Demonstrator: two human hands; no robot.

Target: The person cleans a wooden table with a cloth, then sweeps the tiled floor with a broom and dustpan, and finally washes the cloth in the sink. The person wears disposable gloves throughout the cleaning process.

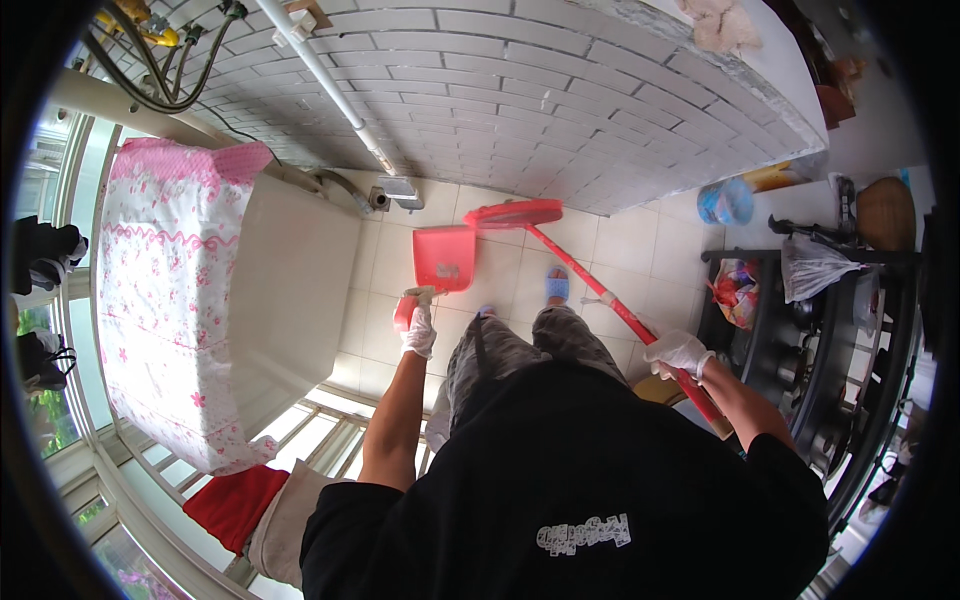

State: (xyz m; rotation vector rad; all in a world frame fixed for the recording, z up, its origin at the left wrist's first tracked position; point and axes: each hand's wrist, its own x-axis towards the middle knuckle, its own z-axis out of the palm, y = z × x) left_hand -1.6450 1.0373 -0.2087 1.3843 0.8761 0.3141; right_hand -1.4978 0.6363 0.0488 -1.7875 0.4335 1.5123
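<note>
My left hand (420, 330), in a thin pale glove, is closed on the top of the handle of a red plastic dustpan (444, 251). The pan lies beyond that hand on the tiled floor, with a greyish patch near its middle. My right hand (677, 354), gloved too, grips the red shaft of a broom (585, 277). The shaft slants away to the red broom head (517, 214), which is just right of the dustpan's far edge and looks slightly blurred. Whether the two touch, I cannot tell.
On the left stands a large white appliance (300, 277) under a floral cover (172, 300). A grey brick-patterned wall (525, 97) with a white pipe (330, 82) rises ahead. A black shelf rack (757, 322) holding bags and pots is on the right, near a blue bin (724, 202).
</note>
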